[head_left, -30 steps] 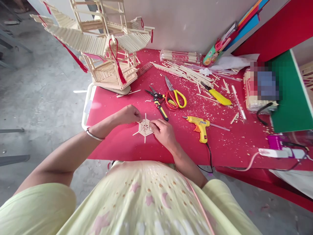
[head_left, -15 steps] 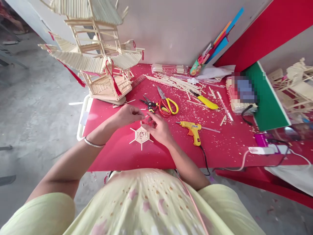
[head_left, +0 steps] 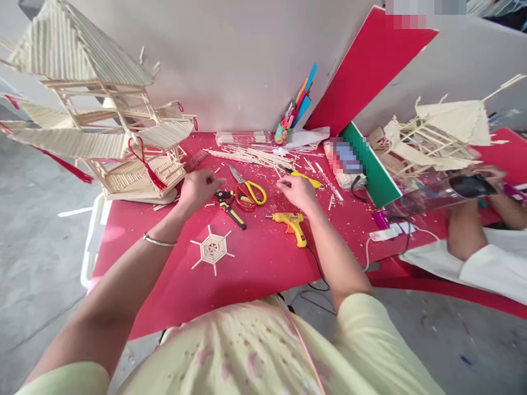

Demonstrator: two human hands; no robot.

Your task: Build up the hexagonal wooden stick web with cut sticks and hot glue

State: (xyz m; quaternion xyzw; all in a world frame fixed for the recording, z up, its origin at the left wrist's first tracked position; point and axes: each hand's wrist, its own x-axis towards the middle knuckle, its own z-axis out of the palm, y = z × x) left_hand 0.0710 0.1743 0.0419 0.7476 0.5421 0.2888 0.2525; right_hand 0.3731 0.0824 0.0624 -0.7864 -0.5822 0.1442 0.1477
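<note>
My left hand [head_left: 200, 189] is closed in a pinch beside the large stick-built pagoda [head_left: 127, 164]; anything between its fingertips is too small to make out. Just right of it lie black-and-yellow pliers [head_left: 231, 210] and scissors [head_left: 248, 189] with red and yellow handles. My right hand [head_left: 300, 193] hovers by a yellow utility knife [head_left: 307, 178], thumb and fingers pinched together; what they hold, if anything, cannot be seen. Below it rests a yellow glue gun [head_left: 291, 225]. A six-spoked web-shaped piece of thin sticks [head_left: 213, 249] lies flat near the table's front, touched by neither hand.
Loose sticks [head_left: 255, 158] and scraps cover the back of the red table [head_left: 255, 274]. A pen cup [head_left: 282, 131] stands against the wall. Right of a green board [head_left: 368, 164] are another stick model [head_left: 436, 137] and another person's arm [head_left: 467, 230]. A power strip [head_left: 389, 233] sits nearby.
My hands, close together before, have parted, left hand toward the pagoda and right hand toward the utility knife. The view has swung right, bringing another person's arms into sight.
</note>
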